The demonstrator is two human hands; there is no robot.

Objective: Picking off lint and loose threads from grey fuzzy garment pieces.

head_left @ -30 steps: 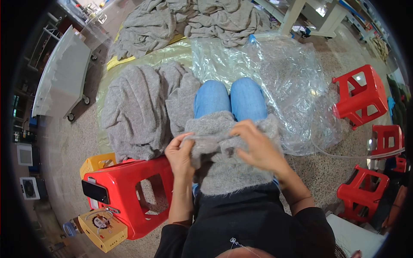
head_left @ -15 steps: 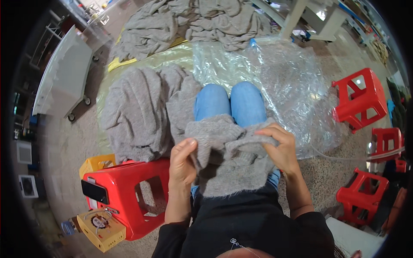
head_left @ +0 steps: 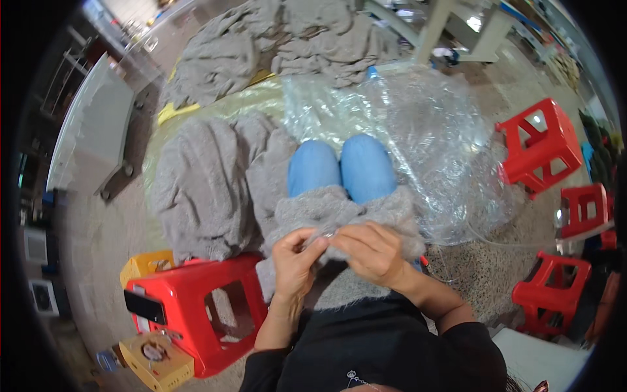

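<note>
A fuzzy grey knitted garment [head_left: 353, 297] lies across my lap, over blue jeans [head_left: 369, 166]. My left hand [head_left: 297, 260] pinches a bit of the knit between thumb and fingers. Right beside it, my right hand [head_left: 373, 253] has its fingertips closed on the same spot, almost touching the left thumb. A small pale patch shows between the fingertips, too blurred to make out. The knit bunches up around both hands, and its far part spreads toward my knees.
Grey knitwear [head_left: 199, 183] is heaped to my left, with another pile [head_left: 326, 39] farther ahead. Clear plastic sheeting [head_left: 437, 144] covers the floor. At left, a red stool [head_left: 189, 287] carries a phone [head_left: 144, 306] near a yellow box [head_left: 157, 360]. Several red stools [head_left: 542, 147] stand right.
Both hands have come together at the middle of the garment, the right one moving left and downward. Earlier they held it spread apart. The whole view has shifted slightly.
</note>
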